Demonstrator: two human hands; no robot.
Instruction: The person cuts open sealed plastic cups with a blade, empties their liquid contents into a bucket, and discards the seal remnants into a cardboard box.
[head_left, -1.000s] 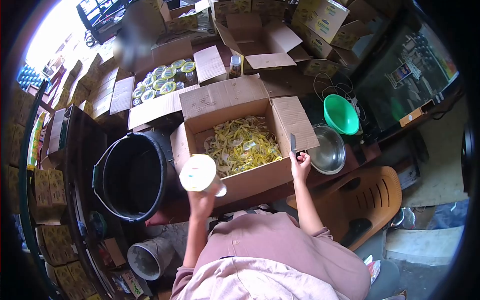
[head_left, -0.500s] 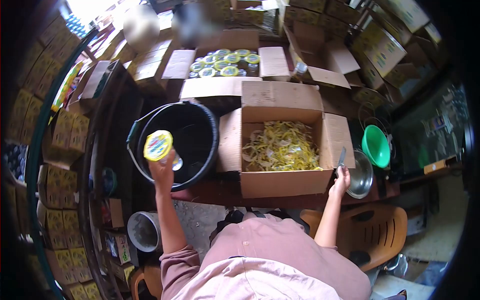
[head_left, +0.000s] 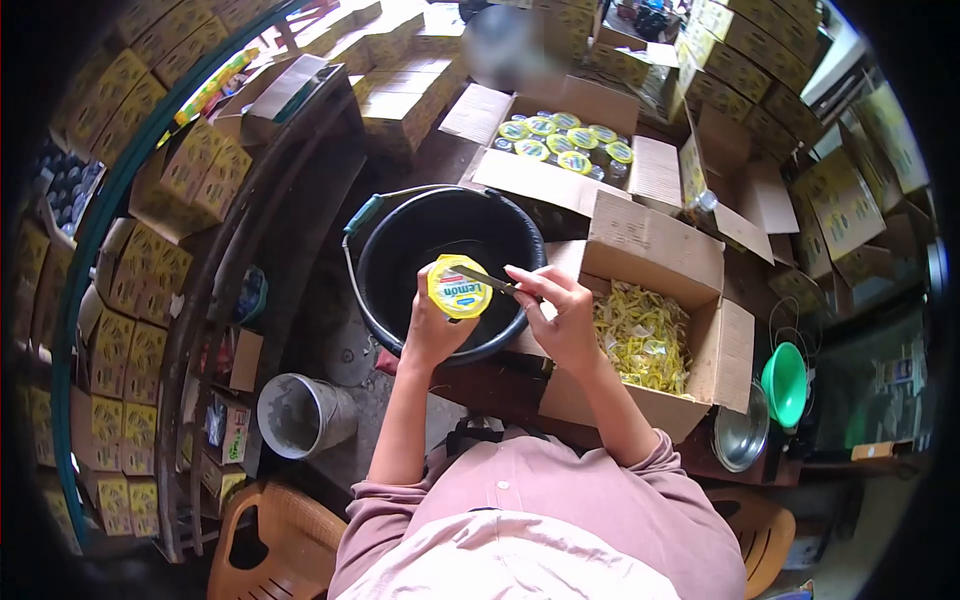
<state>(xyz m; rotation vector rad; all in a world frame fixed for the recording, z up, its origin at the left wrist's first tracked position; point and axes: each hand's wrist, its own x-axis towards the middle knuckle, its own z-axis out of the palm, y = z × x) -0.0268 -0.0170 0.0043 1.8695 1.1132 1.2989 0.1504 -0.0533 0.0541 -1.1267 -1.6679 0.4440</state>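
My left hand (head_left: 432, 335) is closed around a plastic cup whose yellow-rimmed lid (head_left: 462, 302) reads "Lemon" and faces up. Between the fingers of my right hand (head_left: 568, 315) is a knife (head_left: 497, 284), its blade lying over the upper right part of that lid. Whether the blade has cut in, I cannot tell. Both hands are above a black bucket (head_left: 395, 240) with a wire handle. Right of it, an open carton (head_left: 655, 235) holds many yellow strips and clear scraps (head_left: 640, 335), partly hidden behind my right forearm.
Beyond the bucket, another open carton (head_left: 535, 180) holds several yellow-lidded cups (head_left: 573, 161). A green bowl (head_left: 785, 388) and a metal bowl (head_left: 738, 440) sit at the right. A grey pail (head_left: 330, 432) stands low on the left, near an orange chair (head_left: 290, 530). Stacked cartons (head_left: 135, 365) line the left side.
My right hand has brought the knife from beside the scrap carton leftward onto the cup's lid. The cup stays in my left hand over the bucket. The camera view has turned left.
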